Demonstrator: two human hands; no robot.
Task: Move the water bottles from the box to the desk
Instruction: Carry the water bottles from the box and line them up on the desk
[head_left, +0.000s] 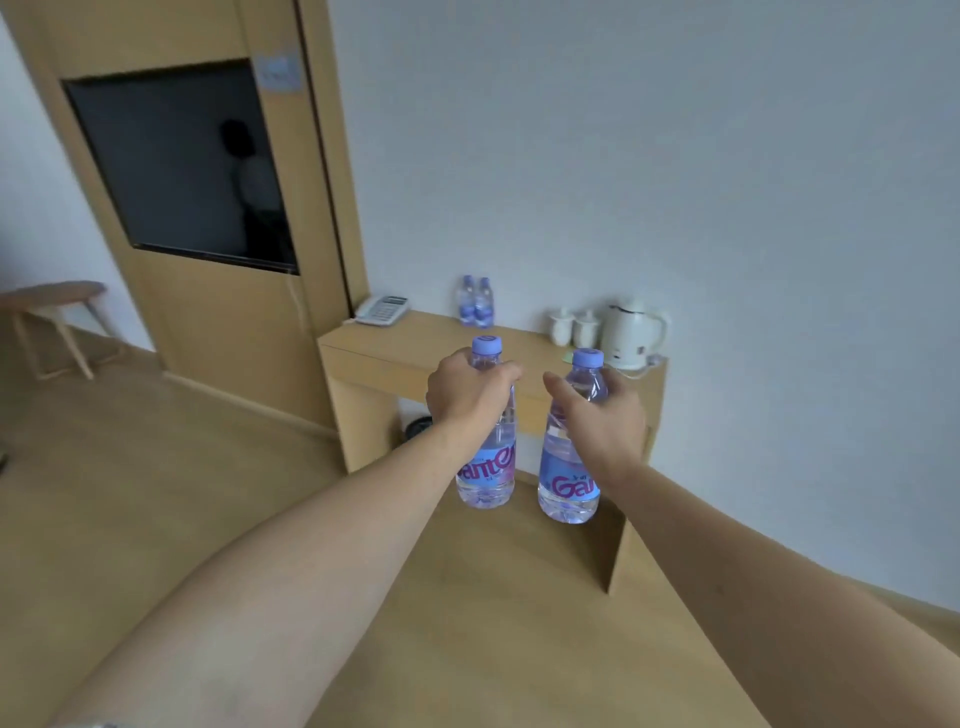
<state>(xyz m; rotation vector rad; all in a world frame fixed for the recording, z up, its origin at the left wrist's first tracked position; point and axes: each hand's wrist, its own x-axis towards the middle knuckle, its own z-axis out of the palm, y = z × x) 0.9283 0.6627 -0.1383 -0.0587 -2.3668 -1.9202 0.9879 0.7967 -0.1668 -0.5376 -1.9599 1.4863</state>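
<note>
Two clear water bottles with lilac caps and pink lettering hang upright in front of me. My left hand (465, 392) grips the neck of the left bottle (488, 475). My right hand (605, 415) grips the upper part of the right bottle (569, 480). Both bottles are held in the air before the wooden desk (374, 358), which stands against the white wall. Two more bottles (475, 302) stand side by side at the back of the desk. The box is not in view.
On the desk sit a white telephone (382, 309) at the left, two white lidded cups (571, 325) and a white kettle (631, 332) at the right. A wall-mounted dark screen (182, 166) is set in a wooden panel. A wooden stool (57, 322) stands far left.
</note>
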